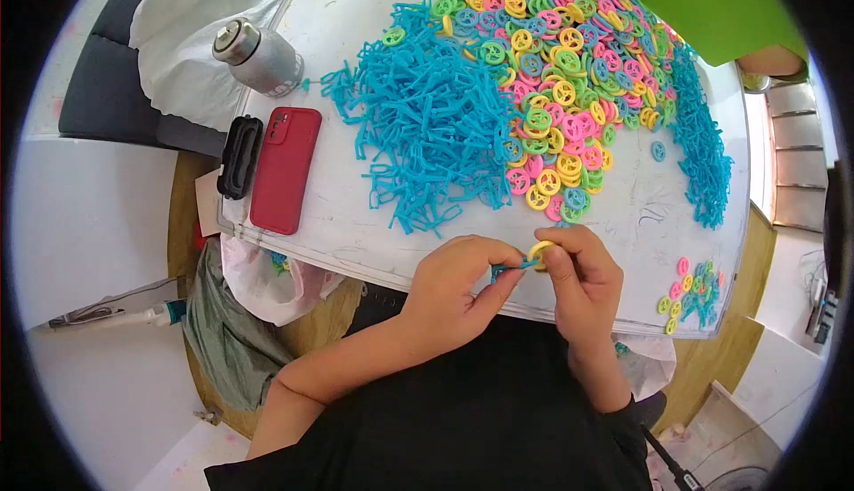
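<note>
Close to the table's near edge, my two hands meet in front of me. My left hand [463,286] pinches a small blue plastic piece [509,269] between thumb and fingers. In my right hand [583,282], thumb and forefinger grip a yellow plastic ring [539,249], shaped like a little wheel. The blue piece's tip meets the ring; my fingers hide whether it is fitted in. Beyond my left hand lies a heap of blue plastic pieces [436,117]. Spread beyond my right hand is a large pile of pink, yellow, green and blue wheels [569,64].
On the left of the white table [338,215] are a red phone [285,171], a black case [239,157] and a grey metal bottle [262,57]. More blue pieces [698,144] line the right side. A small mixed group [689,293] lies at the near right corner.
</note>
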The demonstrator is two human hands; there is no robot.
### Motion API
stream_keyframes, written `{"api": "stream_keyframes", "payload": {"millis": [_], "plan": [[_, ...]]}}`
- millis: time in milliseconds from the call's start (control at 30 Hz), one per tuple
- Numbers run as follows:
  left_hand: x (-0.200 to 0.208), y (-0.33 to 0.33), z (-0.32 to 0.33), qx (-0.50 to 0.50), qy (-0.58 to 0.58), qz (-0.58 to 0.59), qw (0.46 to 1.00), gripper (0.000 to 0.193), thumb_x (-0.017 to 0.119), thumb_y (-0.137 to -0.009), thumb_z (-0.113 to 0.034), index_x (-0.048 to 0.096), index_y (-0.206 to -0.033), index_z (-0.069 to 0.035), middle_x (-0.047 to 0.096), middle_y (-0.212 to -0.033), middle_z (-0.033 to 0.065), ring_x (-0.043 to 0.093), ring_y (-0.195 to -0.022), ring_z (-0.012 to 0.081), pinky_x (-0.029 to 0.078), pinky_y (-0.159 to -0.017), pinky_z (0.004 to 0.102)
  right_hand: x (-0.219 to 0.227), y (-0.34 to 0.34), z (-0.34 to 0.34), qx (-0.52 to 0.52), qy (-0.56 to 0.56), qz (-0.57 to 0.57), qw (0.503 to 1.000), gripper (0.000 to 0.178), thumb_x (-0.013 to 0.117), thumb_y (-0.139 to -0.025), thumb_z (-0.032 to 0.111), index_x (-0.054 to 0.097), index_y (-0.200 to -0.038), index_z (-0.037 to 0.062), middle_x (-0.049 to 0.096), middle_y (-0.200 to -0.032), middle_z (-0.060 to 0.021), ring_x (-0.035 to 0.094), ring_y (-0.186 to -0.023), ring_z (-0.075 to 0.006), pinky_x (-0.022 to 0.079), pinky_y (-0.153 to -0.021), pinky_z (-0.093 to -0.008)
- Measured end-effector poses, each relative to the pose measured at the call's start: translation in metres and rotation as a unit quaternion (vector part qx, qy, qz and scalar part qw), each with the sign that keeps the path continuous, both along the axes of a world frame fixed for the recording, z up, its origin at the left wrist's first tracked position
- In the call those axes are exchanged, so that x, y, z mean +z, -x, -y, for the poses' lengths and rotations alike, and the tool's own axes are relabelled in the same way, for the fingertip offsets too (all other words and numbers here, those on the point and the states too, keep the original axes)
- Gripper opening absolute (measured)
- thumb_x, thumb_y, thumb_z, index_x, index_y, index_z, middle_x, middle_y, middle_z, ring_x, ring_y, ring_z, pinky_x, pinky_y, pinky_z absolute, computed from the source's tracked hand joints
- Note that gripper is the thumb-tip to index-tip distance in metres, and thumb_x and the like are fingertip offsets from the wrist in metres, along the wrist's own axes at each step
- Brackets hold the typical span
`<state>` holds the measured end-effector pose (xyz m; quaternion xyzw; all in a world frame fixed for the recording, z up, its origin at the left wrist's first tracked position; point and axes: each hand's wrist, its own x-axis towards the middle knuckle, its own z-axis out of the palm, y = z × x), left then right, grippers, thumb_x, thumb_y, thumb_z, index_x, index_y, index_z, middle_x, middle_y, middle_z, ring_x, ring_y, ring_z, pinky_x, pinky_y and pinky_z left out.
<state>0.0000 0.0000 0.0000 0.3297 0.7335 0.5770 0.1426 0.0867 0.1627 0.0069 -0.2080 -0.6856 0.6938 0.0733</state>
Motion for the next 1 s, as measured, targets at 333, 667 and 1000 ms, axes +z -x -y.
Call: {"api": "stream_keyframes", "payload": {"millis": [333, 667, 1000], "plan": [[-0.014, -0.007, 0.008, -0.005, -0.073, 0.152, 0.986, 0.014, 0.070, -0.087, 0.005, 0.067, -0.100, 0.000, 0.069, -0.096, 0.0078, 0.065, -0.086, 0.0132, 0.051, -0.075, 0.0272, -0.010, -0.006, 0.004, 0.025, -0.030, -0.114, 0.993, 0.030, 0.067, -0.092, 0.003, 0.059, -0.121, -0.0038, 0.063, -0.089, -0.0051, 0.061, -0.073, -0.0094, 0.052, -0.066, -0.0232], [-0.013, -0.010, 0.005, 0.015, -0.133, 0.301, 0.944, 0.016, 0.070, -0.088, 0.006, 0.065, -0.102, 0.000, 0.068, -0.099, 0.0077, 0.065, -0.087, 0.0114, 0.052, -0.074, 0.0238, -0.001, -0.005, -0.013, 0.136, -0.333, -0.164, 0.918, 0.042, 0.077, -0.083, 0.001, 0.059, -0.121, -0.0040, 0.067, -0.089, -0.0080, 0.063, -0.069, -0.0130, 0.051, -0.061, -0.0244], [-0.014, -0.003, 0.011, -0.030, -0.074, 0.091, 0.993, 0.017, 0.073, -0.086, 0.004, 0.067, -0.102, 0.003, 0.071, -0.099, 0.0132, 0.069, -0.090, 0.0176, 0.054, -0.079, 0.0288, 0.006, -0.009, 0.003, 0.008, 0.244, -0.001, 0.970, 0.023, 0.063, -0.091, 0.005, 0.060, -0.111, -0.0063, 0.063, -0.080, -0.0100, 0.060, -0.060, -0.0149, 0.052, -0.054, -0.0290]]}}
